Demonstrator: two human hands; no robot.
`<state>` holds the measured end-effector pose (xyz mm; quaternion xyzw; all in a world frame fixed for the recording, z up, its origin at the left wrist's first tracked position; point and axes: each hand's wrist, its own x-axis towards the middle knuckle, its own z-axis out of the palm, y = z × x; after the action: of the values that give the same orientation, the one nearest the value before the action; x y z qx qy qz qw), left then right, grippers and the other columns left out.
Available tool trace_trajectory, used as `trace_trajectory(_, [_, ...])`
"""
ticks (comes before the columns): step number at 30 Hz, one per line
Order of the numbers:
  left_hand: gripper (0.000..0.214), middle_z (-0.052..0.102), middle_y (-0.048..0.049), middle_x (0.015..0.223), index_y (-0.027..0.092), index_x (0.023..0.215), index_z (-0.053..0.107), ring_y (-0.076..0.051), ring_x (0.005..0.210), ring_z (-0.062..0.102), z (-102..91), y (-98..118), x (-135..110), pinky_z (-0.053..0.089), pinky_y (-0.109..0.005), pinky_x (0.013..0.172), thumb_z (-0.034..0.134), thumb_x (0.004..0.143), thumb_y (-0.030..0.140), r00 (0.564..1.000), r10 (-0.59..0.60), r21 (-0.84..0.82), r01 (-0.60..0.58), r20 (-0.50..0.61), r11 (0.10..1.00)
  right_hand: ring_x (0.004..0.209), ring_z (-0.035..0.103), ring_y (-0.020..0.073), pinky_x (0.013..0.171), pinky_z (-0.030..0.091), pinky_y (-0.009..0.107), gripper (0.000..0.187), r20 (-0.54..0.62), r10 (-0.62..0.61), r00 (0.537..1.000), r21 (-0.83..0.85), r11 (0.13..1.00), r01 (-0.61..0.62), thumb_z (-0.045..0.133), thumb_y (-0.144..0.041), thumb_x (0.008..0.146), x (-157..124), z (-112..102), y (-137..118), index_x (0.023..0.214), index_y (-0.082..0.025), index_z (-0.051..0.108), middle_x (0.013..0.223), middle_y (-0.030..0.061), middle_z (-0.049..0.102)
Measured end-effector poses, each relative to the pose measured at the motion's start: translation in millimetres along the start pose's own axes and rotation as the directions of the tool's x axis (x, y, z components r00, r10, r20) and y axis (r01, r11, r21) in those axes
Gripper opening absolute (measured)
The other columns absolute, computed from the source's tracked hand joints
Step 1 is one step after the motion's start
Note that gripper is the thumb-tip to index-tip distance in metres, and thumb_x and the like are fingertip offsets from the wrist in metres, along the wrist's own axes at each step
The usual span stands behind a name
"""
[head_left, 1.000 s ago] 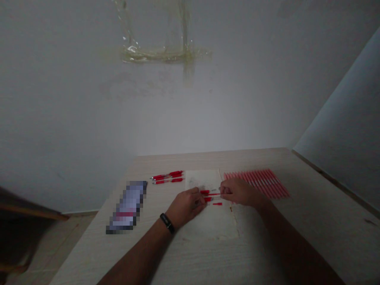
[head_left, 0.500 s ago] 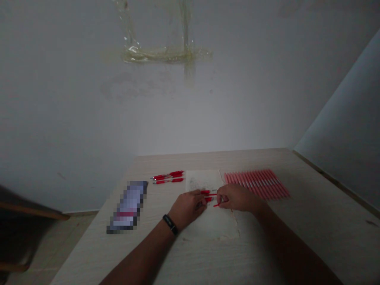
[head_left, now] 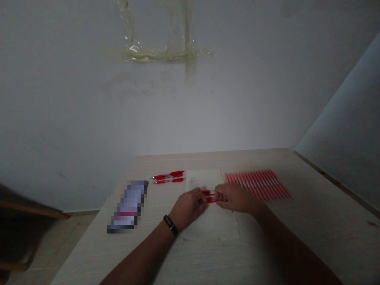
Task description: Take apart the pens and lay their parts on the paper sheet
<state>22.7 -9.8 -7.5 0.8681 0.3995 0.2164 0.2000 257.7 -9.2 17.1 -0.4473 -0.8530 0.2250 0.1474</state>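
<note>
My left hand (head_left: pixel 188 208) and my right hand (head_left: pixel 233 197) meet over a sheet of paper (head_left: pixel 212 225), their fingertips closed around small red pen parts (head_left: pixel 209 196). The parts are partly hidden by my fingers, so their exact fit cannot be seen. Behind the hands lie several assembled red pens (head_left: pixel 168 177), just left of the paper. A neat row of many thin red-and-white sticks (head_left: pixel 257 184) lies to the right, beyond my right hand. A black band (head_left: pixel 170 225) circles my left wrist.
The pale wood table (head_left: pixel 297 237) ends at a wall behind and drops to a tiled floor on the left. A pixelated flat object (head_left: pixel 127 206) lies left of the paper. A dark chair-like shape (head_left: pixel 18 209) sits at lower left.
My right hand has moved left, closer to my left hand. The thin red stick it held earlier has moved in among the red parts between my fingers.
</note>
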Motion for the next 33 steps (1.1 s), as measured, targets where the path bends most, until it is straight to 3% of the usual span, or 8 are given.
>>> trace_trajectory(15, [0.008, 0.065, -0.0023, 0.087, 0.02, 0.087, 0.065, -0.015, 0.074, 0.06, -2.0, 0.5, 0.8, 0.042, -0.025, 0.065, 0.06, 0.089, 0.026, 0.999, -0.031, 0.006, 0.031, -0.032, 0.999, 0.068, 0.057, 0.0129, 0.06, 0.033, 0.021, 0.005, -0.029, -0.032, 0.999, -0.004, 0.999, 0.032, 0.062, -0.014, 0.08, 2.3, 4.9, -0.9, 0.083, -0.019, 0.06, 0.077, -0.0002, 0.064])
trace_trajectory(25, [0.01, 0.066, -0.0032, 0.085, 0.019, 0.088, 0.064, -0.017, 0.076, 0.061, 0.2, -2.6, 2.3, 0.043, -0.025, 0.065, 0.061, 0.09, 0.029, 0.997, -0.067, -0.037, 0.065, -0.04, 0.997, 0.083, 0.061, 0.0173, 0.071, 0.039, 0.025, 0.008, -0.07, -0.043, 0.997, 0.032, 0.998, 0.045, 0.065, -0.027, 0.089, 7.7, 15.6, -7.9, 0.094, -0.02, 0.065, 0.09, 0.0033, 0.068])
trace_trajectory(33, [0.011, 0.065, -0.003, 0.089, 0.02, 0.092, 0.067, -0.016, 0.079, 0.061, 0.8, -6.1, 1.7, 0.045, -0.025, 0.069, 0.062, 0.092, 0.03, 0.999, 0.0, -0.029, -0.001, -0.046, 1.0, 0.082, 0.063, 0.0162, 0.073, 0.042, 0.025, 0.01, -0.078, -0.038, 0.996, 0.098, 0.994, 0.045, 0.066, -0.029, 0.091, 7.3, 12.9, -8.2, 0.092, -0.019, 0.069, 0.089, 0.0033, 0.069])
